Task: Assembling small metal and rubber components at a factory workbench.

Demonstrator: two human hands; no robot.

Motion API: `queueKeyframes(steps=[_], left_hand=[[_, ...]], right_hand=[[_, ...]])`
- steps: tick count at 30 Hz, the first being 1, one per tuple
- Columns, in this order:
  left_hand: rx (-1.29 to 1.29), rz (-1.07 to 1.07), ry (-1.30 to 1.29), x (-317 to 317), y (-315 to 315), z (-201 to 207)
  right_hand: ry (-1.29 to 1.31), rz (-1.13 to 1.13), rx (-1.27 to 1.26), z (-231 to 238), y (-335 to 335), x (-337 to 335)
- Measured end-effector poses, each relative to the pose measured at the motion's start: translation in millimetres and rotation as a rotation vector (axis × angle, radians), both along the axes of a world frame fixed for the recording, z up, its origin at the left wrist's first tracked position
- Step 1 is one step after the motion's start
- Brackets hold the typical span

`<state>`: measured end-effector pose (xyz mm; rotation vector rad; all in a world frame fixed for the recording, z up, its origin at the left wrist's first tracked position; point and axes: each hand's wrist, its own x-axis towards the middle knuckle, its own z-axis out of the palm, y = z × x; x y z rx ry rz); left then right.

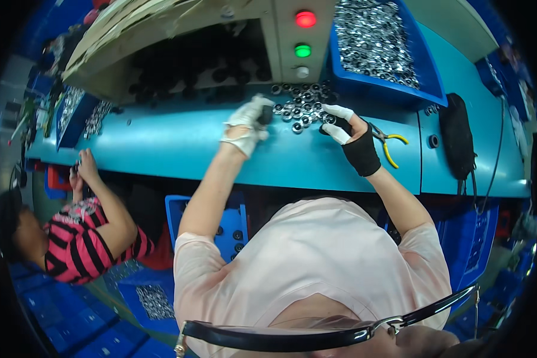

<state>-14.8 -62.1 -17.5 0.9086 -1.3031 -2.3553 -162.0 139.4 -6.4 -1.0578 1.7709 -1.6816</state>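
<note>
My left hand (246,124), in a white glove, is closed around a black rounded part (265,114) over the teal bench. Its fingers are somewhat blurred. My right hand (357,138) wears a black glove with white coverings on the thumb and forefinger. Those two fingertips pinch a small shiny metal bearing with a dark centre (329,119). Between and just beyond my hands spreads a loose pile of similar bearings (305,105). Pliers with yellow handles (391,143) lie beside my right hand.
Beyond the pile stands a beige machine housing (286,42) with red and green lights and a dark opening holding black parts. A blue bin (434,89) heaped with metal parts stands far right. A black pouch (457,134) lies rightward. At left, a person in a striped shirt (92,241) works.
</note>
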Motion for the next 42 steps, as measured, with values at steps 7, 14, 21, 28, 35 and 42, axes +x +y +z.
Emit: queueKeyframes(steps=[7, 14, 21, 28, 35, 42], left_hand=[[0.05, -0.033, -0.016, -0.7, 53.3, -8.6], [0.048, -0.066, 0.104, 3.5, 67.2, 2.2], [0.013, -0.111, 0.177, 2.7, 68.0, 0.5], [0.011, -0.103, 0.148, 0.4, 68.0, 1.7], [0.055, -0.071, 0.117, -6.6, 71.2, -4.7], [0.097, -0.139, 0.136, 1.4, 64.4, -1.3]], right_hand=[[-0.03, 0.098, 0.082, -4.6, -0.4, 17.4], [0.117, 0.103, 0.048, -15.3, 2.3, 20.6], [0.134, 0.067, 0.019, -18.2, 6.0, 17.6], [0.207, 0.038, 0.039, -13.2, 8.7, 18.1], [0.144, 0.006, -0.051, -15.9, -0.6, 24.4], [-0.078, 0.056, -0.113, -7.9, 0.2, 30.3]])
